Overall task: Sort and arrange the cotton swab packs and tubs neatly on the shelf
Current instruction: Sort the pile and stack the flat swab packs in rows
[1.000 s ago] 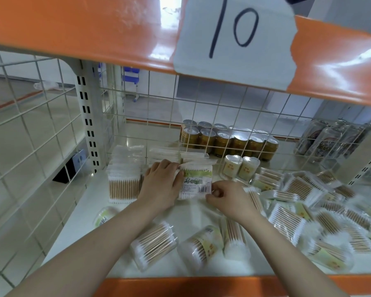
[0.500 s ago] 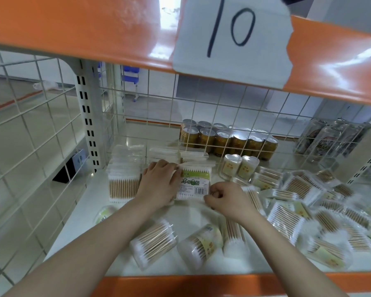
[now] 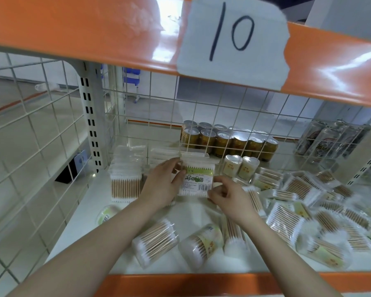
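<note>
Both hands meet on one flat swab pack [image 3: 198, 180] near the middle of the white shelf [image 3: 88, 202]. The left hand [image 3: 162, 185] lies along the pack's left edge, fingers curled over its top corner and thumb against its face. The right hand [image 3: 227, 195] pinches the pack's lower right corner, fingers curled. The pack carries a green and yellow label with dark Chinese characters, too blurred to read, and a white barcode sticker [image 3: 204, 187] at its lower right.

Just left of it stands a neat row of packs [image 3: 125, 181], wooden sticks showing at the front. A second row [image 3: 165, 152] sits behind the left hand, partly hidden.

Three round tubs [image 3: 155, 243] lie on their sides near the front edge, one with a yellow label whose print cannot be read. Two heart-shaped tubs [image 3: 240, 165] stand upright behind the held pack. A loose heap of packs [image 3: 308, 202] spreads over the right side.

Gold cans [image 3: 227, 141] stand behind the wire grid [image 3: 234, 116]. On the orange beam [image 3: 84, 28] above, a white paper tag [image 3: 234, 39] reads "10" in handwritten black.
</note>
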### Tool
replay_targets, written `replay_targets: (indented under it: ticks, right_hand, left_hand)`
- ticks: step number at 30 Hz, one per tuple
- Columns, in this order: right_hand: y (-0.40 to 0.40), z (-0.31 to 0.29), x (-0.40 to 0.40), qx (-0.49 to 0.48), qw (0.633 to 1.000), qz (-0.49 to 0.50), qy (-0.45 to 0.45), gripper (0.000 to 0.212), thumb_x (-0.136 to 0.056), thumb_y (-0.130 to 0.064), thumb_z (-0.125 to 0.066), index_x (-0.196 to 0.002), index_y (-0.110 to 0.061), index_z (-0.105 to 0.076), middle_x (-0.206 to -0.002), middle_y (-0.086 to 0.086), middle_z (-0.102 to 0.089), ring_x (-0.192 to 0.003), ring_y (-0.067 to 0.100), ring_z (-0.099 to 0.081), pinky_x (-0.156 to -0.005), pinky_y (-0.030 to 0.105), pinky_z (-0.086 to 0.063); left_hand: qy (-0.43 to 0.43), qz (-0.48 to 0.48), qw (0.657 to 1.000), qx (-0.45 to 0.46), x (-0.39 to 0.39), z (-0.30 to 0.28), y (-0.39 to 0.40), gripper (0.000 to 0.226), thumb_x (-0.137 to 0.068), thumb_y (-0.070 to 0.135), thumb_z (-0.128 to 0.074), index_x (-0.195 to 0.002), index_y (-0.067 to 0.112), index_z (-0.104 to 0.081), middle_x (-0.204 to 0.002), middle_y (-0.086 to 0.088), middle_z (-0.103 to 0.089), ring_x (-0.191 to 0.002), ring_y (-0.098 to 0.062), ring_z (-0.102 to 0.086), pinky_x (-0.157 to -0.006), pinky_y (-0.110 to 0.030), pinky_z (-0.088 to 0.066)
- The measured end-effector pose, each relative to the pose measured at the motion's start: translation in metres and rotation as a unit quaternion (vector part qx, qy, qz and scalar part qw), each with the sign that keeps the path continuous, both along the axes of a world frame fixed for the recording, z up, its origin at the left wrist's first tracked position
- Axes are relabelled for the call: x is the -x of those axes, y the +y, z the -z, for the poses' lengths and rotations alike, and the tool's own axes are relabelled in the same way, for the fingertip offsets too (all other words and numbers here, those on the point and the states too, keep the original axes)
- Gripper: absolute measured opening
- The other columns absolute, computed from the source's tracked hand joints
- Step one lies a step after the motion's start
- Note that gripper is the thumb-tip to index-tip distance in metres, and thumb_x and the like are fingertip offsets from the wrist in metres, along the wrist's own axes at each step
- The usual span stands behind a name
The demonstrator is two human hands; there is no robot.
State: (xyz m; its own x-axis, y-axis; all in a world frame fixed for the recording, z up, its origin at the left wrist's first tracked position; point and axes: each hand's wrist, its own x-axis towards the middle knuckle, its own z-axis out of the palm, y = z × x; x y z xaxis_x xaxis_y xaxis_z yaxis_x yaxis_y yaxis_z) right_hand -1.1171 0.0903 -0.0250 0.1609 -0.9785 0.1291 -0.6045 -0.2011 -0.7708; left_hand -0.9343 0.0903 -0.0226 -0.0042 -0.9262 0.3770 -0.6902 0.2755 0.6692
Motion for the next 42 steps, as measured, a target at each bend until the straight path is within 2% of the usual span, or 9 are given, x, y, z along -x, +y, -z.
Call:
replay_targets:
  ticks: [3,10,15,18,24,32,36,39,42]
  right_hand:
    - [-0.0004,0.0006,-0.0001,0.013,1.0,-0.009,0.017,0.029,-0.088,-0.012,-0.057,-0.115,-0.022,-0.057,-0.082,0.006,-0.068,-0.072,0.015,-0.061,-0.059,0.015,-0.042]
    - [-0.0003,0.0001,-0.0019,0.016,0.998,-0.05,0.043,0.04,-0.076,0.003,-0.059,-0.11,-0.019,-0.063,-0.073,0.004,-0.056,-0.063,0.011,-0.047,-0.062,0.022,-0.038]
    - [0.0,-0.0001,-0.0023,0.027,0.996,-0.047,0.073,0.028,-0.074,0.0,-0.061,-0.097,-0.015,-0.065,-0.077,0.01,-0.062,-0.068,0.02,-0.054,-0.063,0.027,-0.044]
    - [-0.0004,0.0016,-0.0013,0.031,0.994,-0.048,0.09,0.02,-0.075,-0.004,-0.063,-0.094,-0.01,-0.067,-0.067,0.002,-0.052,-0.061,0.012,-0.045,-0.058,0.023,-0.035]
    - [0.0012,0.0018,0.0006,0.032,0.992,-0.049,0.11,0.019,-0.079,-0.013,-0.067,-0.097,-0.01,-0.069,-0.068,0.0,-0.055,-0.06,0.008,-0.046,-0.057,0.018,-0.036]
    - [0.0036,0.0017,0.0037,0.026,0.994,-0.054,0.093,0.022,-0.079,-0.008,-0.067,-0.1,-0.014,-0.067,-0.068,0.001,-0.052,-0.058,0.008,-0.043,-0.055,0.014,-0.033]
    - [0.0019,0.002,0.0042,0.032,0.994,-0.052,0.092,0.017,-0.078,-0.005,-0.064,-0.095,-0.005,-0.067,-0.066,0.002,-0.048,-0.059,0.01,-0.041,-0.054,0.017,-0.03]
    - [0.0006,0.0019,0.0041,0.023,0.995,-0.058,0.08,0.019,-0.077,-0.004,-0.065,-0.096,-0.002,-0.066,-0.069,0.003,-0.05,-0.061,0.011,-0.042,-0.057,0.02,-0.033]
    - [0.0004,0.0,0.0032,0.004,0.998,-0.061,0.03,0.019,-0.078,-0.007,-0.066,-0.097,-0.013,-0.067,-0.073,0.008,-0.056,-0.061,0.01,-0.043,-0.06,0.02,-0.037]
  left_hand:
    - [0.049,0.01,0.999,-0.01,0.0009,-0.0035,0.0015,0.042,-0.094,0.022,-0.051,-0.135,0.02,-0.042,-0.101,0.009,-0.056,-0.086,-0.005,-0.053,-0.075,-0.016,-0.037]
    - [0.087,0.003,0.996,-0.026,-0.0012,-0.0053,-0.003,0.027,-0.093,0.019,-0.053,-0.12,0.018,-0.055,-0.097,0.007,-0.06,-0.086,-0.006,-0.055,-0.061,0.0,-0.038]
    - [0.091,-0.006,0.995,-0.047,-0.002,-0.0067,-0.0043,0.027,-0.093,0.025,-0.052,-0.118,0.016,-0.057,-0.091,0.01,-0.057,-0.086,-0.006,-0.055,-0.068,-0.008,-0.036]
    - [0.086,-0.016,0.994,-0.06,-0.0039,-0.0056,-0.0051,0.028,-0.094,0.028,-0.052,-0.117,0.015,-0.058,-0.098,0.006,-0.058,-0.092,-0.01,-0.054,-0.079,-0.019,-0.038]
    - [0.09,-0.028,0.993,-0.071,-0.0054,-0.0031,-0.0057,0.026,-0.092,0.029,-0.054,-0.112,0.013,-0.062,-0.106,0.001,-0.063,-0.094,-0.01,-0.054,-0.083,-0.022,-0.04]
    - [0.099,-0.019,0.993,-0.06,-0.0017,-0.0035,-0.003,0.023,-0.092,0.028,-0.055,-0.11,0.016,-0.061,-0.09,0.01,-0.057,-0.086,-0.007,-0.054,-0.072,-0.017,-0.039]
    - [0.105,-0.018,0.993,-0.048,-0.001,-0.0008,-0.0042,0.02,-0.091,0.026,-0.056,-0.108,0.017,-0.062,-0.081,0.016,-0.056,-0.076,0.002,-0.053,-0.063,-0.003,-0.036]
    - [0.109,-0.021,0.993,-0.038,-0.0005,0.0002,-0.0044,0.018,-0.091,0.024,-0.056,-0.106,0.017,-0.062,-0.079,0.016,-0.056,-0.073,0.005,-0.051,-0.059,0.0,-0.037]
    - [0.115,-0.023,0.993,-0.025,0.0018,0.0003,-0.0041,0.016,-0.091,0.022,-0.057,-0.105,0.016,-0.062,-0.078,0.015,-0.057,-0.072,0.004,-0.051,-0.061,0.002,-0.037]
